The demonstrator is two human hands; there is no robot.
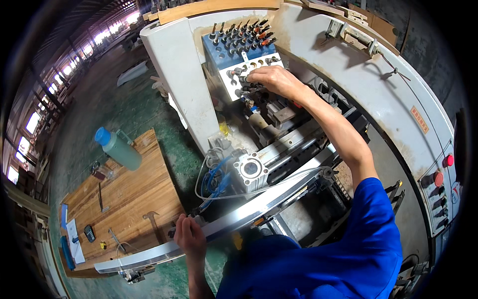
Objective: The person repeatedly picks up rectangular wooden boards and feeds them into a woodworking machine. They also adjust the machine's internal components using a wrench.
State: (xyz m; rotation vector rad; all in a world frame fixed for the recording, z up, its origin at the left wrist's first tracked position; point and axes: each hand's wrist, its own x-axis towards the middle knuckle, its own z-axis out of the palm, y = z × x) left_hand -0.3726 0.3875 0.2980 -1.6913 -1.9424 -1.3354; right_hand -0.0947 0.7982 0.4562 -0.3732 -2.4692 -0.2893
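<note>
My right hand (275, 79) reaches to a white panel (230, 88) with round holes, its fingers closed at one of the dark round fittings there; what they pinch is mostly hidden. Above that panel, a blue rack (211, 56) carries several upright drill bits (244, 35), some with orange parts. Lower left, my left hand (190, 235) is closed beside the long bright metal rail (224, 224). Something small and dark shows at its fingers, too covered to name. Between the hands stands a square metal cylinder block (250, 169) with blue hoses (215, 182).
A wooden table (134, 199) at left holds a green flask (119, 149), a hammer (155, 226), a calculator (89, 233) and paper (74, 241). The white machine housing (393, 94) curves around the right, bearing red buttons (438, 178). Machine rails (294, 142) cross the middle.
</note>
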